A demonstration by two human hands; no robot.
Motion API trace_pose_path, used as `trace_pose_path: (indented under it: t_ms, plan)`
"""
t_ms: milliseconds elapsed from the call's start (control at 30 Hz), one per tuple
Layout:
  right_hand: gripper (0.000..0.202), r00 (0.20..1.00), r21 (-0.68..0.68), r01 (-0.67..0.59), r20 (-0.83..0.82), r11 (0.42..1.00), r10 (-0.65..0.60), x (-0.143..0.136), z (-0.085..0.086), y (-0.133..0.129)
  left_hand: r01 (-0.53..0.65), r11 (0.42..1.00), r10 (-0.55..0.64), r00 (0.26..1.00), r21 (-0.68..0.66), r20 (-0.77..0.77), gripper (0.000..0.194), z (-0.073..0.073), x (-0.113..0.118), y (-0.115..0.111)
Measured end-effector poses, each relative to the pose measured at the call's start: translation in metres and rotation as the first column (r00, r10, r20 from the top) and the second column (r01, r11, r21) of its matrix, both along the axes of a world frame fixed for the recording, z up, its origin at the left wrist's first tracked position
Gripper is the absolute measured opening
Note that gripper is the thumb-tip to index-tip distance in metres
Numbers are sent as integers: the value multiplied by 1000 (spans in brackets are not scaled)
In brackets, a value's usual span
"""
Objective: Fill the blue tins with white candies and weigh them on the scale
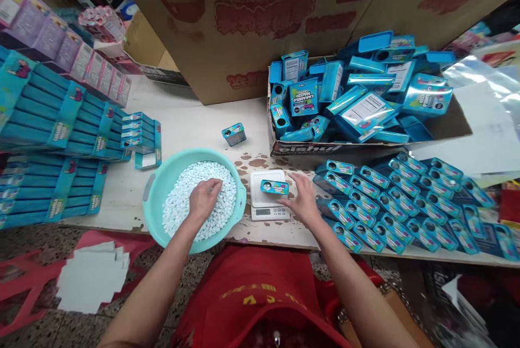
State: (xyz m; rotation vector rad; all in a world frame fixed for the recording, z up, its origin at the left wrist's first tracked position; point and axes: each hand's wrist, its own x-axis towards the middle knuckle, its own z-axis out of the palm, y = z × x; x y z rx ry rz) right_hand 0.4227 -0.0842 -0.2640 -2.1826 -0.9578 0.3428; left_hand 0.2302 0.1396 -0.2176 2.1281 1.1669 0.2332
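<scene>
A round turquoise basin holds many small white candies. Over the candies is my left hand, its fingers drawn together in a pinch; what they hold, if anything, is too small to make out. To the right of the basin, a white digital scale bears one blue tin. Beside the tin's right end is my right hand, thumb and fingers apart, holding nothing. Another small blue tin stands behind the scale on the table.
A carton heaped with blue tins is at the back right. Rows of upright tins stand at the right. Stacked blue display boxes fill the left. A large cardboard box rises behind. White sheets lie at the lower left.
</scene>
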Motion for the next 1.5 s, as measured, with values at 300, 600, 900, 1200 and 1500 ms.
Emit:
trace_pose_path:
  t_ms: [300, 600, 900, 1200, 1500]
  plan:
    - [36, 937, 101, -75, -332, 992, 104, -26, 86, 42, 59, 641, 506, 717, -765, 479, 47, 26, 21, -26]
    - [39, 460, -135, -434, -883, 891, 90, -71, 91, 112, 146, 116, 854, 490, -982, 173, 31, 8, -11, -15]
    - [43, 251, -102, -364, -968, 926, -8, -96, 81, 104, 49, -43, 886, 464, -998, -15, 22, -1, -22, -20]
    - [42, 485, 35, -308, -854, 951, 189, -102, 78, 87, 27, -56, 886, 463, -998, -37, 19, 8, -18, -19]
    - [35, 675, 49, -307, -692, 951, 254, -95, 91, 77, 77, 10, 852, 521, -997, 49, 23, 20, -5, -14]
